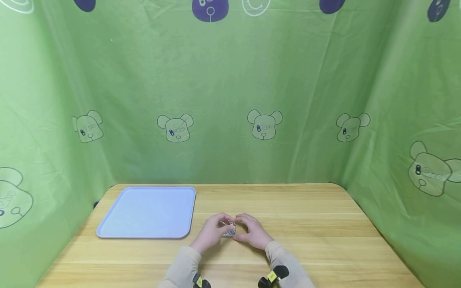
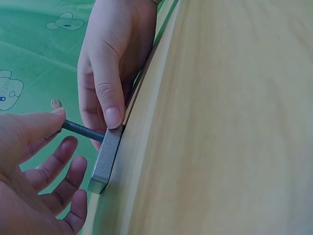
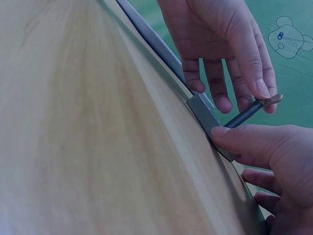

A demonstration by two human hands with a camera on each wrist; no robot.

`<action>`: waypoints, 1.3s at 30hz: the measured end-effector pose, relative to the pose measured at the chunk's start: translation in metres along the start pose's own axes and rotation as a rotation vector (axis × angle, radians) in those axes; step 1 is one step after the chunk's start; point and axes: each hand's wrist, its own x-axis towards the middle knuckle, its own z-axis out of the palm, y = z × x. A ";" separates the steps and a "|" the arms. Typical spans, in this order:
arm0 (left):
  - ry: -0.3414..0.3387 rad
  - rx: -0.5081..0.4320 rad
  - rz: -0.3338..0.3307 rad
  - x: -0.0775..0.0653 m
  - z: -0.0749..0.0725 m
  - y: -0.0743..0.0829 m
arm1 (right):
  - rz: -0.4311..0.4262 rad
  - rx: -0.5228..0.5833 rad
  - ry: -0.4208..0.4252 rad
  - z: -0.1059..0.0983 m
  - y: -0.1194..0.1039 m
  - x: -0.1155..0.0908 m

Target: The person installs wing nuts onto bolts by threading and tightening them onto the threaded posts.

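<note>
A grey metal block [image 2: 106,159] lies flat on the wooden table, and a threaded bolt [image 2: 84,130] rises from it. The bolt's brownish head looks flat and wing-like. With thumb and fingers, my left hand [image 1: 212,231] pinches that head, its other fingers loosely bent in the left wrist view. My right hand [image 1: 255,233] grips one end of the block, thumb on the near side and fingers behind. Only a small part of the block shows between the hands in the head view; in the right wrist view the block [image 3: 203,112] is seen more fully.
To the left on the table [image 1: 309,224] lies a pale blue tray [image 1: 147,212] with a raised rim. A green curtain [image 1: 230,80] with bear drawings hangs behind the table and along both sides.
</note>
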 end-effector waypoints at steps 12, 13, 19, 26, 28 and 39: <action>-0.021 -0.016 -0.004 0.000 0.001 0.000 | 0.003 0.003 0.001 -0.001 -0.001 -0.002; -0.022 -0.016 -0.004 0.000 0.001 0.000 | 0.002 0.003 0.001 -0.001 -0.001 -0.002; -0.022 -0.017 -0.006 0.000 0.002 0.000 | 0.006 0.006 0.005 -0.001 0.000 -0.003; -0.020 -0.025 -0.003 0.000 0.003 0.001 | 0.001 -0.011 0.011 -0.002 0.000 -0.003; -0.018 -0.022 -0.002 0.001 0.003 0.001 | -0.004 -0.011 0.013 -0.002 0.000 -0.003; 0.028 -0.035 -0.048 -0.005 -0.002 0.012 | -0.012 -0.016 0.013 0.000 0.002 0.000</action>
